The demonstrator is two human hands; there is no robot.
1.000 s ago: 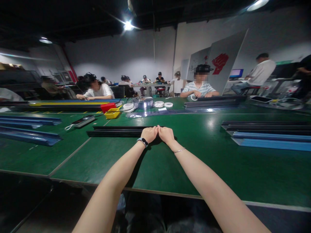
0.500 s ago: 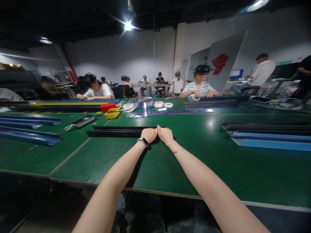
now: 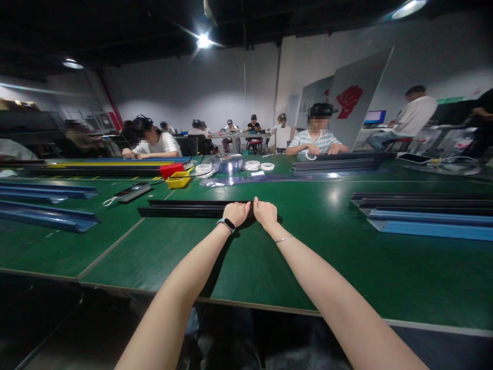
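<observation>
A long black channel profile lies across the green table in front of me, its right end hidden behind my hands. My left hand, with a watch at the wrist, is closed on the profile near that end. Close beside it, my right hand is curled shut at the profile's end, thumb upward. Whatever its fingers hold is hidden from view. A narrow gap shows between the two hands.
Blue channels lie at the left, black and blue ones at the right. Farther back are a phone-like device, a yellow bin, a red bin and white tape rolls. A co-worker sits opposite.
My right hand has shifted slightly to the right, widening the gap between my hands. My left hand and the black channel profile look almost unmoved.
</observation>
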